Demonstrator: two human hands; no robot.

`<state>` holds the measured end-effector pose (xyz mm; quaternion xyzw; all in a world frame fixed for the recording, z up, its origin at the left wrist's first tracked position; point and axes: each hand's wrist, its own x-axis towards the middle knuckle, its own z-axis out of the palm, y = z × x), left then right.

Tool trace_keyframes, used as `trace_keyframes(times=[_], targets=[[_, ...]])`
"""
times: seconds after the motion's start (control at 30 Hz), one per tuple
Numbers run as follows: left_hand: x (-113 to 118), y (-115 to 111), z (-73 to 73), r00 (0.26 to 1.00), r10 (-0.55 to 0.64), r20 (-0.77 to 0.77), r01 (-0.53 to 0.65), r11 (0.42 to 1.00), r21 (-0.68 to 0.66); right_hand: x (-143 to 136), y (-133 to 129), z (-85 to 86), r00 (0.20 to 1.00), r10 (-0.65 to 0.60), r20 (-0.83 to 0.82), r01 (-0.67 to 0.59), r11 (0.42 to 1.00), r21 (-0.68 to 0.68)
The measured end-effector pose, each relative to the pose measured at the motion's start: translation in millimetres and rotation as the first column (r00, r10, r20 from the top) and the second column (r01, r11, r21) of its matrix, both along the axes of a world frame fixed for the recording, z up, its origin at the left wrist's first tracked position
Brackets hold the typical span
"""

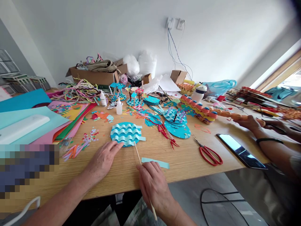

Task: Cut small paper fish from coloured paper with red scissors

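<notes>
A round blue paper disc [114, 131] lies on the table, crossed by several wavy light-blue paper strips [127, 132]. The fingers of my left hand [105, 156] are bent together and press on the disc's near left edge, at the nearest strip. My right hand [154, 180] is closed round a thin wooden stick [137, 152]. The stick's far tip touches or nearly touches the right end of that nearest strip, while its other end sticks out below my hand. Just beyond my right knuckles lies a flat light-blue paper strip [160, 163].
Red-handled scissors [210, 155] and a phone [240, 150] lie to the right. Another person's hands [251, 125] hold an orange strip there. Glue bottles [119, 106], paper scraps [103, 116] and blue paper pieces [177, 128] are farther back. Coloured sheets [72, 121] lie left.
</notes>
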<state>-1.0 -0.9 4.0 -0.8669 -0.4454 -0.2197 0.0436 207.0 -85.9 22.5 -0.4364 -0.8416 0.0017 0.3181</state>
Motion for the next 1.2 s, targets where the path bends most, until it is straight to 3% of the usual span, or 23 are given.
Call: trace_keyframes(times=[0.23, 0.5, 0.8, 1.2], targets=[[0, 2, 4.3, 0.993, 0.055, 0.102, -0.047, 0.996, -0.077, -11, -6, 5.5, 0.987, 0.111, -0.112, -0.11, 0.994, 0.016], [-3, 1, 10.5, 0.973, 0.009, 0.232, 0.014, 0.995, -0.101, -26, 4, 0.3, 0.988, 0.147, -0.041, -0.147, 0.989, -0.003], [-3, 2, 5.8, 0.971, 0.044, 0.234, -0.028, 0.997, -0.071, -33, 11, -2.1, 0.989, 0.139, 0.058, -0.134, 0.987, -0.089], [-3, 2, 2.3, 0.985, 0.035, 0.17, -0.027, 0.999, -0.047, -31, 10, -1.5, 0.986, 0.158, 0.055, -0.149, 0.98, -0.131]])
